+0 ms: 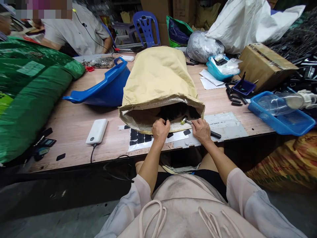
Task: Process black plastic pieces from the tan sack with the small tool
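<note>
Spillage looks like the main risk: the sack (158,72) lies on its side with its mouth open towards the person, so a sagging or tugged lower lip could let the dark contents (173,111) slide onto the table (74,122). The hammer (216,135) could also snag the lining or slip, since its head sits right at the rim. The sack is pale yellow and creased outside, whitish inside, and bulges towards its far end. It rests mid-table, beside the blue basin (106,89), with black pads (140,136) just in front. The left hand (160,130) pinches the lower lip; the right hand (201,130) closes round the hammer, though whether it also grips the lip is unclear.
</note>
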{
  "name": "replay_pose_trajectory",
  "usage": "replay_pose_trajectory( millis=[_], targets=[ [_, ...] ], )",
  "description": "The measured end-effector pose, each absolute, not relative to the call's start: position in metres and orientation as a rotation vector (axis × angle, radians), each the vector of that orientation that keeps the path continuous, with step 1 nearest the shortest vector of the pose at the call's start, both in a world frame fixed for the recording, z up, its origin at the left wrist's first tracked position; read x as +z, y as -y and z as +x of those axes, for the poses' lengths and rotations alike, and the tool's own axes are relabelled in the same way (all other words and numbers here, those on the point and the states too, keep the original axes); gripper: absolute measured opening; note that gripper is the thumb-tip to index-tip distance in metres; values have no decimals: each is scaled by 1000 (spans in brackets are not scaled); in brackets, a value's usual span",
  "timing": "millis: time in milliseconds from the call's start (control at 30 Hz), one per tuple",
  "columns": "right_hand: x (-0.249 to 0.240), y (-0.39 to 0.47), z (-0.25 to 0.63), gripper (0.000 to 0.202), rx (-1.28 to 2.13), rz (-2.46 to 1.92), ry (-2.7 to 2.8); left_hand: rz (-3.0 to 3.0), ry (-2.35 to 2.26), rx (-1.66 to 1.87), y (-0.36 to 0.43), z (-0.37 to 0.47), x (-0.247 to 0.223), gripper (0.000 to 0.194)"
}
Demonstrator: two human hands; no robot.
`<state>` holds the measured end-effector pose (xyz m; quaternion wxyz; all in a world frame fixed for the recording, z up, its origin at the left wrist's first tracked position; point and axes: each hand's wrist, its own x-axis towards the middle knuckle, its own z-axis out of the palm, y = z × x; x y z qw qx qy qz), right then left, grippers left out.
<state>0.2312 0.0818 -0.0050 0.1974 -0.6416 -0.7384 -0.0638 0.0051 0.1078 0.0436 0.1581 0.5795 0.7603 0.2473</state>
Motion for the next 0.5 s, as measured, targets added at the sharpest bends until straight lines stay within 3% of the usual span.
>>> replay_pose_trajectory(
  millis=[167, 333, 500],
  targets=[
    [-4, -81, 230, 26, -175, -1810, 2070, 1487, -2270, 526, -121, 5, 35, 22],
    [-3, -81, 230, 27, -158, -1817, 2077, 1649, -2112, 728, -108, -5, 26, 14],
    [-1, -81, 229, 28, -128, -1857, 2087, 2024, -1628, 927, -78, -22, 15, 10]
  ],
)
